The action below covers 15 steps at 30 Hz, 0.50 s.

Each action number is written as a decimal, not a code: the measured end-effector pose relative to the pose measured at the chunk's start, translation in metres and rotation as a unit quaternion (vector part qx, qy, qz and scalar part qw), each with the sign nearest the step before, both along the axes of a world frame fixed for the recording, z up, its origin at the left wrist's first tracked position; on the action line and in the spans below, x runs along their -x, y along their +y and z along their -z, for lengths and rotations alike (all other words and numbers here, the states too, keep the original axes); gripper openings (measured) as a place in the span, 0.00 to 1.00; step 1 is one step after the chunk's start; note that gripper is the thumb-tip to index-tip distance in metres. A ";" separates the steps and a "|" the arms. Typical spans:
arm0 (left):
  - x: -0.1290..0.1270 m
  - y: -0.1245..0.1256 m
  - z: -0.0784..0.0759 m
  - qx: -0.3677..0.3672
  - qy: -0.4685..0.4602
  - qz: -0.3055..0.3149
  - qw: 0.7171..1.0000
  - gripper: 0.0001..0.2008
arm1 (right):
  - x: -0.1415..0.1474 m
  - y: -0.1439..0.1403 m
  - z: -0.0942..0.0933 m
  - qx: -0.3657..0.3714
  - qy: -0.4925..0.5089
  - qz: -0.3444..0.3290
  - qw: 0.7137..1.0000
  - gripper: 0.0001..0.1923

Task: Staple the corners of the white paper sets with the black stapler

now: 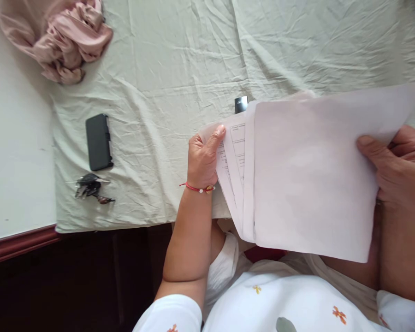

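Two hands, one sheaf of papers

Both hands are closed on the same stack of white papers (307, 180), held above the near edge of the bed-like surface and over the person's lap. The left hand (203, 159) grips the left ends of the lower sheets, thumb laid along the top of them and fingers curled underneath; a red cord bracelet (198, 188) circles its wrist. The right hand (397, 168) pinches the right edge of the stack, thumb pressed flat on the top blank sheet. The sheets are fanned, so printed forms show at the left while the top page is blank.

Just beyond the far left corner of the papers a small dark object (241, 104) peeks out; what it is cannot be told. Farther left, well apart from the hands, a black phone (98, 142) lies on the wrinkled pale green sheet (166, 69), with a bunch of keys (90, 186) just near of it. At the far left corner sits a crumpled pink cloth (64, 39). The person's white flowered garment (280, 299) fills the near edge
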<state>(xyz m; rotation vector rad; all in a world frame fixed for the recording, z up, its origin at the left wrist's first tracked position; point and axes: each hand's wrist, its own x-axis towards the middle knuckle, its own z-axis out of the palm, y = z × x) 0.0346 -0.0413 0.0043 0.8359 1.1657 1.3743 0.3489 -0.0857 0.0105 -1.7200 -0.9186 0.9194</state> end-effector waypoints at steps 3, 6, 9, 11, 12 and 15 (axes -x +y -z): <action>0.000 0.000 0.001 -0.005 0.011 -0.002 1.000 0.15 | 0.002 -0.001 0.001 0.019 -0.005 -0.015 1.000 0.40; 0.001 0.000 0.001 -0.005 0.017 -0.002 1.000 0.15 | 0.004 -0.002 0.001 0.032 0.004 -0.030 0.999 0.40; 0.000 0.001 0.000 -0.003 0.018 -0.008 1.000 0.16 | 0.005 -0.003 0.002 0.025 0.029 -0.045 0.998 0.37; -0.002 0.001 -0.001 -0.008 0.018 -0.016 1.000 0.17 | 0.006 -0.003 0.002 0.023 0.037 -0.049 0.998 0.36; -0.002 0.001 -0.001 -0.012 0.018 -0.020 1.000 0.18 | 0.006 -0.003 0.003 0.025 0.036 -0.050 0.998 0.36; -0.005 0.000 -0.002 -0.018 0.024 -0.015 0.999 0.21 | 0.006 -0.002 0.004 0.026 0.026 -0.046 0.998 0.37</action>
